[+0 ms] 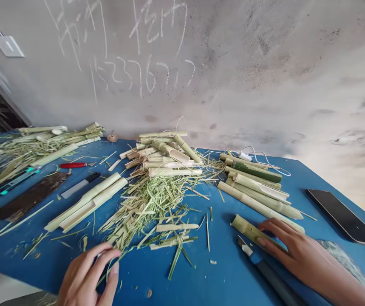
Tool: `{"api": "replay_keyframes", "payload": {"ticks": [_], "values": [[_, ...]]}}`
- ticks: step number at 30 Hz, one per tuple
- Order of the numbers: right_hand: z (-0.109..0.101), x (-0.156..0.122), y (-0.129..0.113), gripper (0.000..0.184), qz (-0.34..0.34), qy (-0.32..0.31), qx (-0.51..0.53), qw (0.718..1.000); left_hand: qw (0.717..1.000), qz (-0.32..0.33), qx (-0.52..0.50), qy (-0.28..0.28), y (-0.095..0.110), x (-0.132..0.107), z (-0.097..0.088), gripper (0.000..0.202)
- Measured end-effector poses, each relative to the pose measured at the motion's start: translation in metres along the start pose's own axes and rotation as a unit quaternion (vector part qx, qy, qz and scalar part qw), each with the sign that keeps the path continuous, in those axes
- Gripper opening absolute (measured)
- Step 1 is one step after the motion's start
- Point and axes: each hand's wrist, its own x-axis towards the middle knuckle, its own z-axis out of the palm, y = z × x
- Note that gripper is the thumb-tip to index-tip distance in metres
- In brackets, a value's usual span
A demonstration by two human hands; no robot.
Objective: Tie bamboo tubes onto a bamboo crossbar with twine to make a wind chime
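Resting over a short split length of green bamboo (pixel 252 231), the right hand (pixel 297 250) lies with its fingers (pixel 274 231) stretched out, close together and not pinching. From this angle, it is hard to say whether the fingertips press on the bamboo or only touch it lightly. The piece sits slantwise near the front of a blue table (pixel 201 280), its green skin crossed by a node, its near end partly hidden by the fingers.

Just beside it, a utility knife (pixel 261 265) with a blue and black handle runs out of the bottom of the view. The left hand (pixel 85 274), also cut off by the frame, has curled fingers (pixel 104 255) held together at the edge of a heap of bamboo shavings (pixel 147 208); whether they pinch a strand cannot be made out. Behind the shavings stands a crossed stack of pale bamboo strips (pixel 166 153). Longer bamboo lengths (pixel 252 187) lie to the right, near a black tablet (pixel 344 214).
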Motion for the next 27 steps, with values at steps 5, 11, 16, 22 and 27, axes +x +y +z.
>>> {"api": "replay_keyframes", "payload": {"ticks": [5,11,16,22,27], "values": [[-0.011,-0.042,-0.01,0.067,0.092,0.068,-0.086,0.99,0.997,0.078,-0.025,0.009,0.007,0.019,-0.018,0.015],[0.018,-0.139,-0.085,0.052,0.072,0.159,-0.066,0.982,0.994,0.076,-0.075,0.003,0.008,0.017,-0.02,0.012],[0.057,-0.141,-0.158,0.047,0.003,0.201,-0.056,0.978,0.993,0.081,-0.083,0.002,0.005,0.009,-0.022,0.013],[0.067,-0.094,-0.214,0.055,-0.054,0.132,-0.081,0.987,0.994,0.082,-0.079,0.004,0.004,0.006,-0.024,0.014],[0.072,-0.083,-0.229,0.056,-0.02,0.126,-0.101,0.987,0.993,0.086,-0.081,0.008,0.003,0.006,-0.022,0.014]]}}
